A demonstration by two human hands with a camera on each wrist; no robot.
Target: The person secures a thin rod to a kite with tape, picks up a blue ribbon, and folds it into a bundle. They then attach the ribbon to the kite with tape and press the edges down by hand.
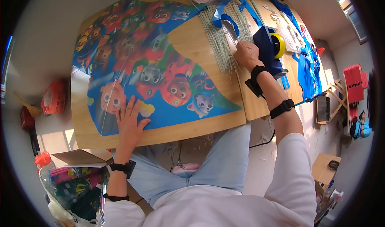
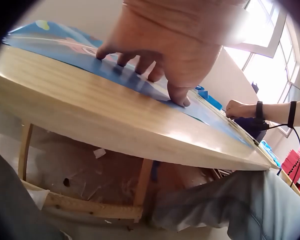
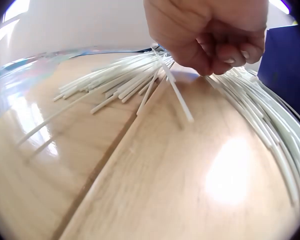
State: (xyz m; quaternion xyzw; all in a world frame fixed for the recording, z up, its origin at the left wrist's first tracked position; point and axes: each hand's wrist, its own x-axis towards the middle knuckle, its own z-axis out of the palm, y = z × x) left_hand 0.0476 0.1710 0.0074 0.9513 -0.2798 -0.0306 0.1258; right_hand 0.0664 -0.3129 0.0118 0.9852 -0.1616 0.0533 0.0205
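Nearest me, left of the frame's centre, the left hand [image 1: 130, 121] rests with its fingers apart on a glossy blue triangular sheet printed with cartoon dogs [image 1: 176, 91], which spreads over the left side of the pale wooden counter [image 1: 194, 46]. Further off, right of upper centre, the right hand [image 1: 247, 54] has its fingers curled down at the bundle of thin whitish rods [image 1: 217, 46]; I can't tell whether it has one pinched. Just beside stands a dark blue tape dispenser [image 1: 260, 42]. I'd judge the step is picking out a rod while steadying the sheet; the next move calls for separating one cleanly from its neighbours.
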